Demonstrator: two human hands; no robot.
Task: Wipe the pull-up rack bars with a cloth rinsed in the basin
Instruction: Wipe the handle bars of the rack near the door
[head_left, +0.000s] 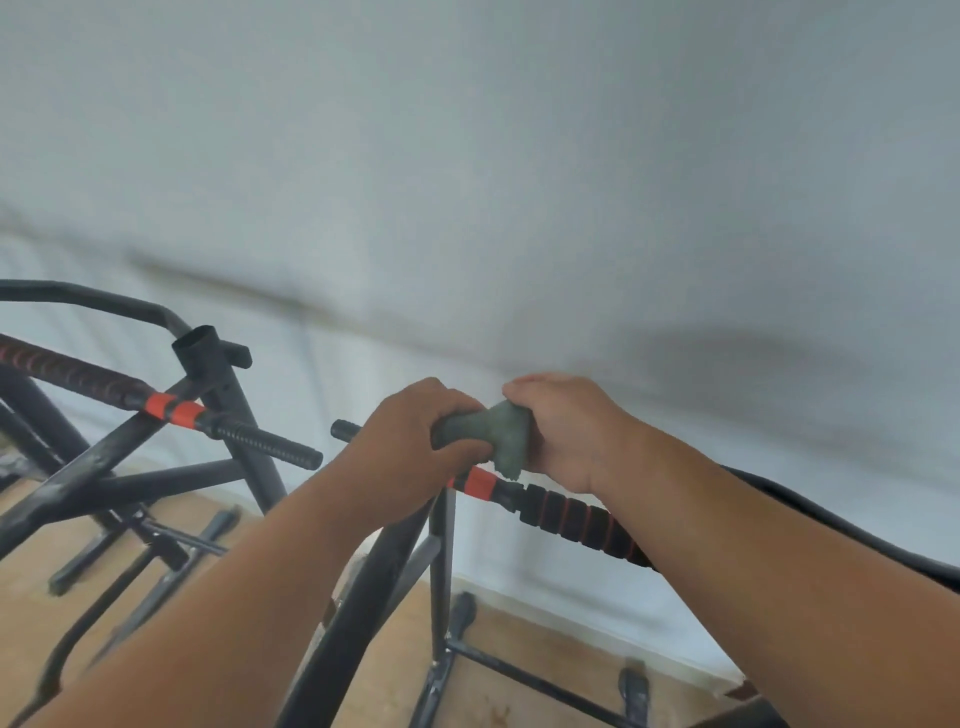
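While the fingers of the left hand (410, 441) are curling down over one end of the cloth (488, 435), the right hand (566, 431) is closing round the other end, so the grey-green wad is showing only in the gap between the two. Both sets of fingertips are hidden on the far side (only knuckles and thumbs are facing the camera), and whether either hand is also gripping the bar (566, 512) under the cloth cannot be told. That bar is running from a black end cap left of the left hand, under both hands, past an orange band and ribbed black-and-red foam, until the right forearm is cutting it off. Further left, a second bar (249, 434) with the same orange bands is sticking out from the rack (218, 364). Uprights and feet are standing on a wooden floor (498, 691), blurred by motion. Behind everything, a pale wall (519, 156) is filling the view.
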